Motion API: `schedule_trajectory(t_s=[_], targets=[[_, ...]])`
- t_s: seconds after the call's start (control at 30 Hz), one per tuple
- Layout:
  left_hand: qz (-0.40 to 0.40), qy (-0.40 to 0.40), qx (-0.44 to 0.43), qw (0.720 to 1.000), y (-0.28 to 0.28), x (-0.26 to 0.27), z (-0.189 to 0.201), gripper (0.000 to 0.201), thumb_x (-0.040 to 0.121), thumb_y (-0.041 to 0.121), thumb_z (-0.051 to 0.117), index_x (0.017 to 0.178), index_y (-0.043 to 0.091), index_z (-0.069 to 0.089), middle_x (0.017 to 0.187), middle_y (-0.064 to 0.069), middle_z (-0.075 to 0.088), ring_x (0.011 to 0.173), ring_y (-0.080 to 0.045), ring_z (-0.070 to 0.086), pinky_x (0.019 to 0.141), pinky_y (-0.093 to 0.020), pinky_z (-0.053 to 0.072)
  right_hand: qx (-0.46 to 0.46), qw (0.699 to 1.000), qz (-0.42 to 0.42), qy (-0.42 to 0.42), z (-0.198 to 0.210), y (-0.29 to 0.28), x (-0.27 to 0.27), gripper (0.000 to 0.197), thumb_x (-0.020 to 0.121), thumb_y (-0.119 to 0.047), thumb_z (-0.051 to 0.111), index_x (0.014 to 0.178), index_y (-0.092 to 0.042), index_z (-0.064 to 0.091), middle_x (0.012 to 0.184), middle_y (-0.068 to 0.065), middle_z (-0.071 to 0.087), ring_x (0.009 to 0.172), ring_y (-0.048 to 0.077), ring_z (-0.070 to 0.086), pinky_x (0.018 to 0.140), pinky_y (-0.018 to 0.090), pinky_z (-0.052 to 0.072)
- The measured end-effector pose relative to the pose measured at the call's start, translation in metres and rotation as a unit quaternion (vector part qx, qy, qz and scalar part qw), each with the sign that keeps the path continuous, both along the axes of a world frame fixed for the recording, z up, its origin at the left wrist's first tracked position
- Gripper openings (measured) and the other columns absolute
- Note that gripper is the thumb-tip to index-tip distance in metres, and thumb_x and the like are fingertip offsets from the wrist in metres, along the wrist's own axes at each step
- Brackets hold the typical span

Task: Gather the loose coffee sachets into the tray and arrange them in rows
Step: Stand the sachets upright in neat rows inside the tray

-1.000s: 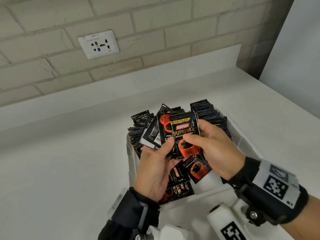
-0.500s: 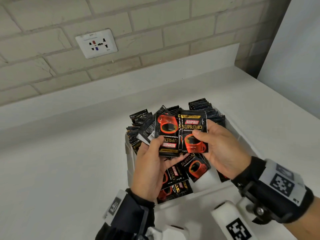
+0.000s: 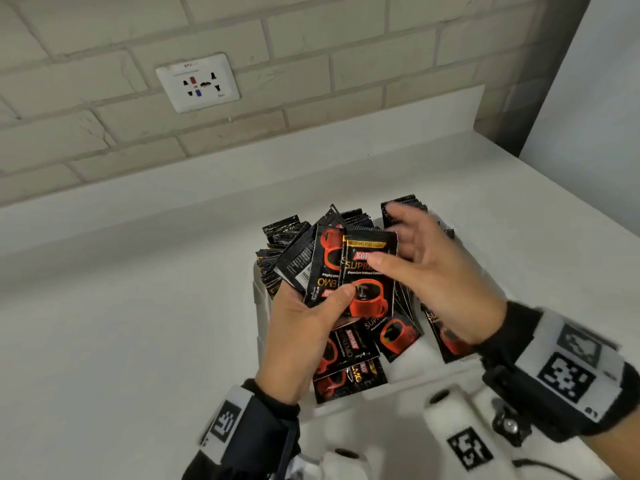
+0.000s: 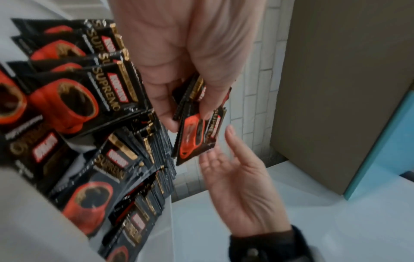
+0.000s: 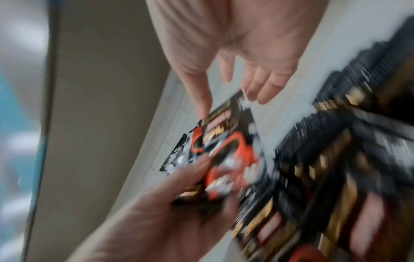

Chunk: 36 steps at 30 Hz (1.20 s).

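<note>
Head view shows the right hand (image 3: 440, 271), fingers now spread, letting go of the sachet it just added to the small fan (image 3: 346, 268) pinched by the left hand (image 3: 304, 327) above the tray (image 3: 260, 303) (rows half-built), so collecting continues.

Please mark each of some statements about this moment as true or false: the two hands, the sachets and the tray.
1. The left hand grips a fan of sachets. True.
2. The right hand has its fingers curled round a sachet. False: its fingers are spread and only its thumb touches the front sachet.
3. The tray is white. True.
4. The held sachets are green. False: they are black with a red cup.
5. Sachets stand on edge at the far end of the tray. True.
</note>
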<state>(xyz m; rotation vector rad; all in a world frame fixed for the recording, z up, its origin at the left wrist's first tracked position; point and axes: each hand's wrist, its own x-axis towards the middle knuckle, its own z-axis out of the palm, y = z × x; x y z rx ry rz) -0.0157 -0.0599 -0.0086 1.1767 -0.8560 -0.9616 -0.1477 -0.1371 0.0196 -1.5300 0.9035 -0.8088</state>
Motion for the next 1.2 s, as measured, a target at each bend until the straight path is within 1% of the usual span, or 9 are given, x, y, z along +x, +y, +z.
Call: schedule_trajectory(t_s=[0.07, 0.2, 0.37, 0.5, 0.57, 0.67, 0.83, 1.0, 1.2], targets=[[-0.004, -0.04, 0.005, 0.999, 0.002, 0.007, 0.0, 0.03, 0.073, 0.013, 0.074, 0.099, 0.024, 0.065, 0.102, -0.006, 0.072, 0.095, -0.026, 0.068, 0.086, -0.051, 0.052, -0.112, 0.986, 0.043, 0.113, 0.021, -0.009, -0.003, 0.066, 0.079, -0.019, 0.068, 0.129, -0.038, 0.03, 0.111, -0.017, 0.049, 0.102, -0.004, 0.049, 0.083, 0.012, 0.042], [-0.016, -0.078, -0.002, 0.997, 0.006, 0.018, 0.004, 0.035, 0.072, 0.019, 0.07, 0.106, 0.02, 0.063, 0.104, -0.005, 0.071, 0.097, -0.024, 0.067, 0.086, -0.049, 0.052, -0.216, 0.928, 0.136, 0.273, 0.045, -0.02, 0.003, 0.063, 0.081, -0.022, 0.067, 0.134, -0.037, 0.037, 0.091, -0.017, 0.054, 0.08, -0.008, 0.05, 0.07, 0.005, 0.038], [0.041, -0.036, -0.033, 0.998, 0.013, 0.039, 0.005, 0.03, 0.074, 0.017, 0.062, 0.104, 0.015, 0.061, 0.095, -0.005, 0.072, 0.086, -0.021, 0.07, 0.07, -0.031, 0.057, -0.245, 0.907, 0.167, 0.3, 0.054, -0.024, 0.017, 0.031, 0.082, -0.021, 0.067, 0.112, -0.029, 0.061, 0.076, -0.02, 0.054, 0.063, -0.008, 0.052, 0.06, 0.006, 0.038], [0.1, -0.001, -0.07, 0.993, 0.022, 0.071, 0.01, 0.04, 0.06, 0.035, 0.074, 0.096, 0.021, 0.065, 0.082, -0.002, 0.072, 0.075, -0.018, 0.071, 0.065, -0.026, 0.056, -0.256, 0.882, 0.219, 0.329, 0.05, -0.027, 0.031, 0.009, 0.085, -0.021, 0.064, 0.093, -0.024, 0.062, 0.076, -0.017, 0.055, 0.067, -0.004, 0.051, 0.059, 0.011, 0.035], [0.13, 0.012, -0.082, 0.988, 0.024, 0.084, 0.014, 0.042, 0.06, 0.033, 0.073, 0.098, 0.018, 0.062, 0.079, 0.001, 0.071, 0.072, -0.015, 0.07, 0.063, -0.024, 0.056, -0.279, 0.855, 0.251, 0.357, 0.046, -0.024, 0.041, 0.009, 0.086, -0.02, 0.062, 0.095, -0.022, 0.061, 0.08, -0.013, 0.056, 0.072, 0.004, 0.053, 0.063, 0.016, 0.039], [0.144, 0.013, -0.088, 0.986, 0.026, 0.092, 0.018, 0.018, 0.081, 0.013, 0.057, 0.097, 0.019, 0.06, 0.075, 0.005, 0.07, 0.069, -0.013, 0.069, 0.064, -0.024, 0.057, -0.329, 0.792, 0.302, 0.416, 0.037, -0.017, 0.058, 0.013, 0.089, -0.014, 0.057, 0.101, -0.019, 0.059, 0.089, -0.007, 0.054, 0.084, 0.012, 0.054, 0.074, 0.024, 0.043], [0.131, 0.003, -0.076, 0.988, 0.027, 0.086, 0.022, 0.044, 0.06, 0.029, 0.067, 0.102, 0.018, 0.06, 0.079, 0.004, 0.071, 0.073, -0.015, 0.071, 0.064, -0.026, 0.056, -0.395, 0.707, 0.349, 0.471, 0.022, -0.009, 0.08, 0.016, 0.086, -0.001, 0.048, 0.087, -0.017, 0.045, 0.086, -0.002, 0.044, 0.074, 0.016, 0.047, 0.054, 0.023, 0.038], [0.114, 0.009, -0.07, 0.991, 0.023, 0.082, 0.02, 0.029, 0.071, 0.018, 0.06, 0.099, 0.02, 0.061, 0.079, 0.004, 0.071, 0.072, -0.016, 0.07, 0.065, -0.027, 0.057, -0.42, 0.635, 0.385, 0.522, 0.012, -0.004, 0.089, 0.017, 0.086, -0.003, 0.048, 0.102, -0.008, 0.051, 0.083, 0.0, 0.039, 0.061, 0.015, 0.039, 0.046, 0.022, 0.029], [0.085, 0.03, -0.064, 0.994, 0.016, 0.076, 0.019, 0.023, 0.059, 0.027, 0.069, 0.081, 0.03, 0.071, 0.077, -0.001, 0.07, 0.072, -0.019, 0.071, 0.062, -0.027, 0.056, -0.42, 0.632, 0.372, 0.535, 0.01, -0.005, 0.095, 0.014, 0.087, 0.0, 0.046, 0.095, -0.011, 0.045, 0.071, -0.002, 0.031, 0.054, 0.012, 0.033, 0.043, 0.023, 0.025]])
